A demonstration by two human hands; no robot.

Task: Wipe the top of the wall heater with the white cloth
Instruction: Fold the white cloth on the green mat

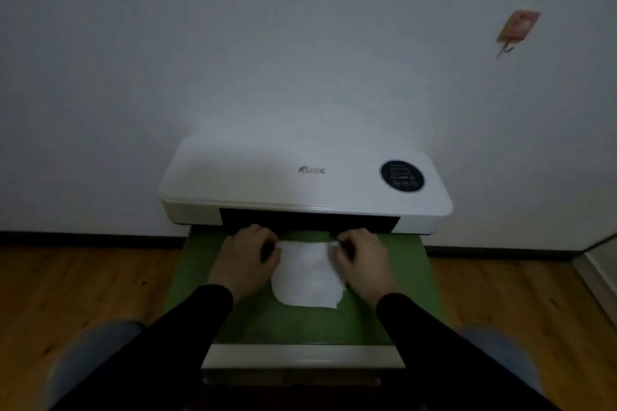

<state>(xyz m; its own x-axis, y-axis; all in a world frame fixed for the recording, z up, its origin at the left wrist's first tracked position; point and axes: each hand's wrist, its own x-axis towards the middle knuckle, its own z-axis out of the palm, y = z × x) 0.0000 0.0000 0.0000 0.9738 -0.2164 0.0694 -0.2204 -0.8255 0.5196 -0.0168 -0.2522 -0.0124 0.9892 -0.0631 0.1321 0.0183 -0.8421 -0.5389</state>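
Two hands work the same white cloth (309,277), which lies flat on the green desk (200,264) between them. The left hand (245,260) pinches the cloth's far left corner, the right hand (362,260) its far right corner, fingers curled closed on the fabric at both ends (the cloth's near edge hangs loose and rounded toward the person). The wall heater (305,182) sits just beyond the knuckles, away from the person, its long axis running left to right across the view, parallel to the cloth's stretched far edge. Its white top face spreads out on both sides well past the hands, with the round black control panel (403,176) toward the right end. Neither hand looks clearly nearer to the heater; both rest just in front of its dark vent slot (309,220). The wipe has not yet begun, so the coming move is probably a lift up and forward onto the top, then a sweep along the heater's length.
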